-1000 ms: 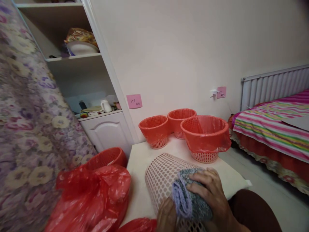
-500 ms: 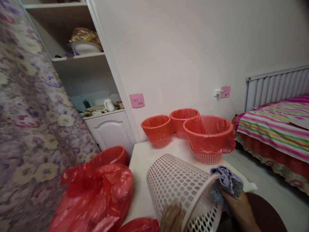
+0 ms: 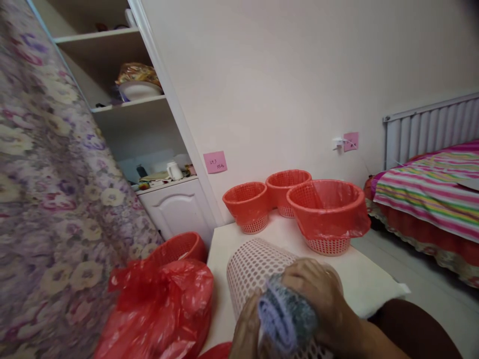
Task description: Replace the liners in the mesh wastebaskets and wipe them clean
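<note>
A pale pink perforated plastic basket [image 3: 254,262] lies on its side on the white table, its open end facing me. My left hand [image 3: 245,326] grips it near the rim, with the fingers partly hidden beside the cloth. My right hand [image 3: 318,294] is closed on a bunched grey and lavender cloth [image 3: 286,314], which is pressed against the near side of the basket by the rim. Both hands and the cloth cover much of the rim.
Behind stand three red-lined baskets: left [image 3: 245,199], middle [image 3: 286,182] and right [image 3: 327,214]. Crumpled red plastic bags [image 3: 168,304] and another red basket [image 3: 179,247] are at left. A brown round seat [image 3: 415,324] sits right of the white table [image 3: 374,279].
My right hand has moved left with the cloth, from the rim's far right side to the near side by my left hand. The view has shifted slightly.
</note>
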Tool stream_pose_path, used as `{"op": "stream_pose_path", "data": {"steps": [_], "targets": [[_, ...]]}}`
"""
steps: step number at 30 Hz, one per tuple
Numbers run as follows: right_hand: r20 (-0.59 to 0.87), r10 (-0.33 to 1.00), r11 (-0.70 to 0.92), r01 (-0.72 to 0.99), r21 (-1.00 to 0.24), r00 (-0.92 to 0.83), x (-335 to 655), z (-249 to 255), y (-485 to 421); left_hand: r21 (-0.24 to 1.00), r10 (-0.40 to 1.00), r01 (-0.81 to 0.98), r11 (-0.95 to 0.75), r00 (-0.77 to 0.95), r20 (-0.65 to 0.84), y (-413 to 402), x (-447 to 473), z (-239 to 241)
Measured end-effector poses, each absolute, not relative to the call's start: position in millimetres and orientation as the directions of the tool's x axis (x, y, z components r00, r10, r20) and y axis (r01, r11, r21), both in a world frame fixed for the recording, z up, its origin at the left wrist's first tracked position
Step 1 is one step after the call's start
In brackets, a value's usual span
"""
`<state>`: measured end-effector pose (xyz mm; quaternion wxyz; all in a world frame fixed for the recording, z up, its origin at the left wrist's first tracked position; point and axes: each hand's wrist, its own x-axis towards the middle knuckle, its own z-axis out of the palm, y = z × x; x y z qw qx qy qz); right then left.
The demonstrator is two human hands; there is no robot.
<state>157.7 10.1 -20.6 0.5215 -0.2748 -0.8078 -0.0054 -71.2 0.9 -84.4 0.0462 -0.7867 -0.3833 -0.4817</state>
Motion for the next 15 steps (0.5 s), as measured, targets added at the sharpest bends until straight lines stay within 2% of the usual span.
{"op": "stream_pose_path", "data": {"steps": [2, 5, 6, 8, 9, 10, 11, 13, 15], "targets": [[0.827, 0.421, 0.866, 0.436, -0.245, -0.373, 148.6, -15.0, 9.4, 0.318, 0.572, 0.659, -0.681, 0.209, 0.793, 2.9, -62.3, -83.6], [0.833, 0.454, 0.845, 0.449, -0.289, -0.318, 157.6, -25.9, 16.5, 0.296, 0.573, 0.651, -0.699, 0.261, 0.777, 7.0, -63.3, -83.8], [0.835, 0.48, 0.831, 0.445, -0.334, -0.268, 166.2, -34.3, 21.0, 0.264, 0.557, 0.639, -0.722, 0.311, 0.77, 8.6, -67.0, -83.5], [0.797, 0.598, 0.751, 0.403, -0.523, -0.08, 187.3, -58.4, 30.9, 0.186, 0.513, 0.61, -0.77, 0.42, 0.749, 11.5, -76.0, -83.0], [0.725, 0.687, 0.666, 0.353, -0.657, 0.054, 197.9, -73.8, 35.2, 0.152, 0.493, 0.596, -0.788, 0.463, 0.737, 12.6, -80.2, -83.3], [0.583, 0.785, 0.527, 0.269, -0.806, 0.21, 207.2, -91.0, 38.1, 0.132, 0.481, 0.589, -0.797, 0.488, 0.729, 13.2, -83.5, -84.2], [0.431, 0.832, 0.394, 0.174, -0.902, 0.349, 214.3, -109.2, 39.2, 0.133, 0.485, 0.595, -0.793, 0.484, 0.728, 13.5, -85.9, -85.7], [0.14, 0.873, 0.17, -0.022, -0.985, 0.467, 220.5, -145.5, 36.0, 0.159, 0.517, 0.621, -0.767, 0.453, 0.726, 12.7, -88.1, -89.3], [0.014, 0.889, 0.123, -0.21, -0.97, 0.459, 217.6, -174.5, 29.0, 0.176, 0.538, 0.636, -0.751, 0.436, 0.722, 10.2, -88.6, -91.6]]}}
